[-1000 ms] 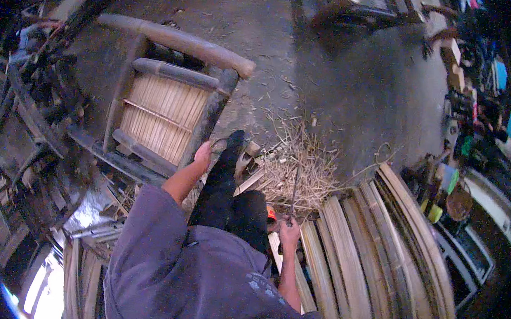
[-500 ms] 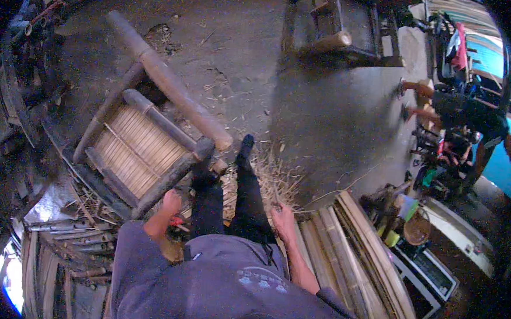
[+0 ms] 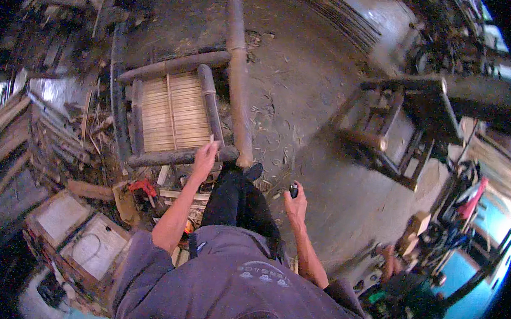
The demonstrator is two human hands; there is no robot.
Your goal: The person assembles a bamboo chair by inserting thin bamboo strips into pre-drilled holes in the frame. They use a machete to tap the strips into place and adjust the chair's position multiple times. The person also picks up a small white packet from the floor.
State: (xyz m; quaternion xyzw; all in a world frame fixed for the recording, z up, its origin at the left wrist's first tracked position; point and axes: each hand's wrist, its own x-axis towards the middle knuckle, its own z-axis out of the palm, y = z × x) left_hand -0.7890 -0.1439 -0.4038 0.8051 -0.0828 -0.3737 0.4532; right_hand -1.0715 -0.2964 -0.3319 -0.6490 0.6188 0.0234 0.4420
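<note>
My left hand (image 3: pixel 206 155) is raised over the near rail of a dark bamboo frame. It pinches a short, thin, pale stick (image 3: pixel 212 138) whose kind I cannot make out. The frame holds a slatted panel of light bamboo strips (image 3: pixel 170 113), and a long thick bamboo pole (image 3: pixel 237 70) runs along its right side. In front of my right leg, my right hand (image 3: pixel 296 205) is closed around a small black object (image 3: pixel 293 191), mostly hidden by the fingers.
Red-handled tool (image 3: pixel 142 187) and wood blocks lie left of my legs, near a worn box (image 3: pixel 87 240). A second dark bamboo frame (image 3: pixel 398 127) stands at the right on the littered floor. Another person (image 3: pixel 402 291) is at the lower right, by several bundled goods.
My view has turned to the right. My left hand has risen to the frame's near rail, with the pale stick now visible. My right hand has lifted away from the leg, showing the black object.
</note>
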